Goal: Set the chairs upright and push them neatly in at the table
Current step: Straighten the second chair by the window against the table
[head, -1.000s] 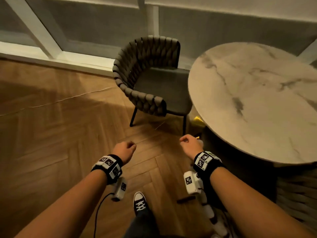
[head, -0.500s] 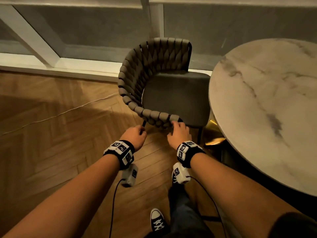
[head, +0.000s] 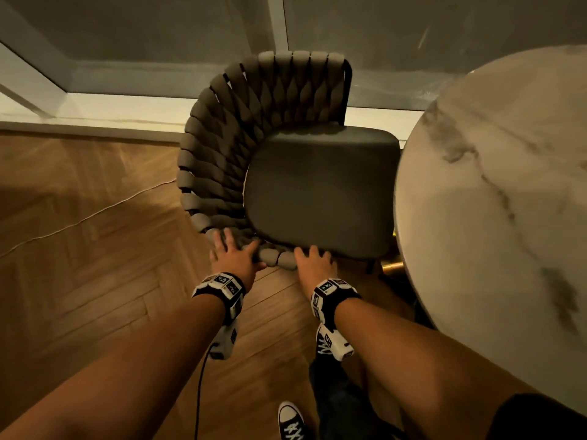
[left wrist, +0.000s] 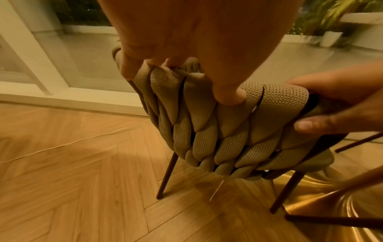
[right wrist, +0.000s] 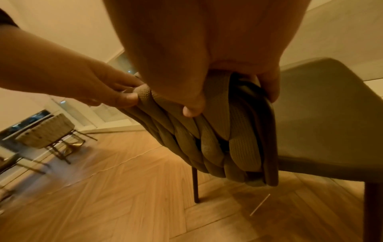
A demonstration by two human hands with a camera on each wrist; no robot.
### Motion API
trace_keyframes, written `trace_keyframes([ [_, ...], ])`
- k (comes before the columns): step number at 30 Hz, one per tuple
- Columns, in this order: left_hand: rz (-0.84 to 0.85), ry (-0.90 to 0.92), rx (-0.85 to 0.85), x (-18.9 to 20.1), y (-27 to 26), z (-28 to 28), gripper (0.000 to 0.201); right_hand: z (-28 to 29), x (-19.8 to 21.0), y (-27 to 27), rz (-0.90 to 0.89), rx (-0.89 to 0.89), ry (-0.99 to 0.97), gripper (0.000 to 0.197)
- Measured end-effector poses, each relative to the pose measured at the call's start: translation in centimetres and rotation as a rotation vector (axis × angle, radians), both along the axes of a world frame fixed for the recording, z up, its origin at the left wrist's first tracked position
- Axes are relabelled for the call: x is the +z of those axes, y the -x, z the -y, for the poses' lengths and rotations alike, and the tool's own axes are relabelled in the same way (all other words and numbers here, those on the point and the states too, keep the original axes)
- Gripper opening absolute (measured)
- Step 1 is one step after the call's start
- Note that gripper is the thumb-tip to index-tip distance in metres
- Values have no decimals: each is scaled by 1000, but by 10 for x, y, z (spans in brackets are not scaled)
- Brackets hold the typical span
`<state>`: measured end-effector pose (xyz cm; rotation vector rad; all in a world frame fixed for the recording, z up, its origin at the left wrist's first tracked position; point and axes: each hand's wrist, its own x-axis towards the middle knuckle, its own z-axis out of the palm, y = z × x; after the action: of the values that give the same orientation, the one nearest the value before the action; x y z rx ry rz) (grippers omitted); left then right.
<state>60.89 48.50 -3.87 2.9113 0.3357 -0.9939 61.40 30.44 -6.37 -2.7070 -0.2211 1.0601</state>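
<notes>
A chair (head: 317,192) with a woven grey back and dark seat stands upright on its legs, its seat front facing the round marble table (head: 492,201). My left hand (head: 236,246) grips the near end of the woven rim, fingers curled over the top and thumb (left wrist: 228,96) pressed on the outer weave. My right hand (head: 313,254) grips the same rim just to the right, at its end by the seat, with the thumb (right wrist: 192,109) on the weave and fingers wrapped over the frame. Both hands show in each wrist view on the chair's back (left wrist: 217,131).
Window frame and sill (head: 111,112) run behind the chair. A thin cable (head: 95,214) crosses the herringbone floor at left. A small white stick (right wrist: 260,204) lies under the chair. The table's gold base (left wrist: 311,188) is beside the chair legs. Another chair (right wrist: 45,132) stands far off.
Both hands have reached forward from loose fists over the floor and taken hold of the chair's woven rim. The view has come in close above the chair.
</notes>
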Motion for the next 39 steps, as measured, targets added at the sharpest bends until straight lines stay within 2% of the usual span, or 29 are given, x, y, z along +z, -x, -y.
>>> trace_keyframes([
  [5, -12, -5, -10, -7, -15, -2, 54, -4, -3, -10, 25, -21, 2, 54],
  [10, -7, 63, 71, -1, -44, 2, 51, -6, -2, -42, -5, -44, 0, 63],
  [14, -37, 24, 112, -2, -55, 6, 48, -5, 2, -56, -56, -61, 6, 65],
  [21, -50, 1, 107, -2, -48, 8, 49, -1, -1, -53, -70, -27, 2, 49],
  [32, -51, 11, 98, -1, -27, 12, 53, 7, -4, -34, -82, 2, 7, 40],
  [39, -67, 20, 93, 4, -16, 9, 52, 5, -2, -22, -117, -16, -4, 42],
])
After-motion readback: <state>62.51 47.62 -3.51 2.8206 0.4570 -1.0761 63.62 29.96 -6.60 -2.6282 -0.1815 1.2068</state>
